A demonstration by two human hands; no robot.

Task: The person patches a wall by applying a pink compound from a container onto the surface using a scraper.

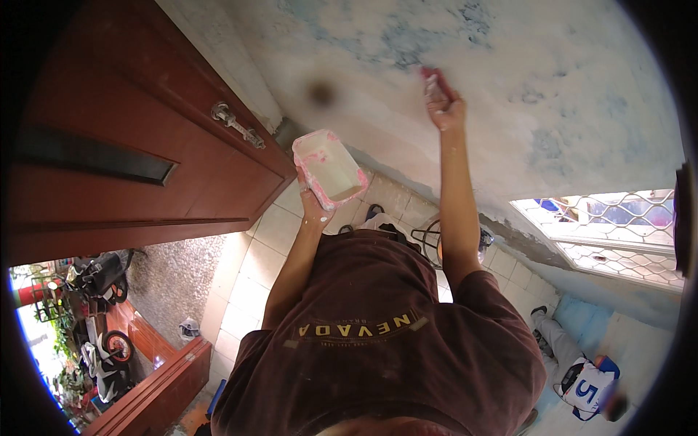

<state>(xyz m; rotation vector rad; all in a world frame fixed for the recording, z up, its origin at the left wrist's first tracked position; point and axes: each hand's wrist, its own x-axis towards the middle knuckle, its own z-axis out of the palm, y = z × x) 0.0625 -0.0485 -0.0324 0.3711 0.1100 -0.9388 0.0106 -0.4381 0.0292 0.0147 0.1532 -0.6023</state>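
My left hand (314, 211) grips a rectangular plastic tub (299, 156) by its near left side. The tub is white inside, with pink smears around the rim, and tilts so its inside shows. My right hand (445, 110) is raised against the wall (349, 120), its fingers closed around a small red tool (429, 73). White paste coats the fingers and part of the tool; blur hides its exact kind. Around it the wall surface is patchy, with whitish smoothed areas and rough blue-grey spots.
A brown wooden door (138, 131) with a metal handle (238, 125) stands at the left. Motorbikes (109, 356) are outside the doorway. A window with a white grille (618, 218) is at the right. A round-framed stool (429, 236) stands below my right arm. Another person (585, 385) is at lower right.
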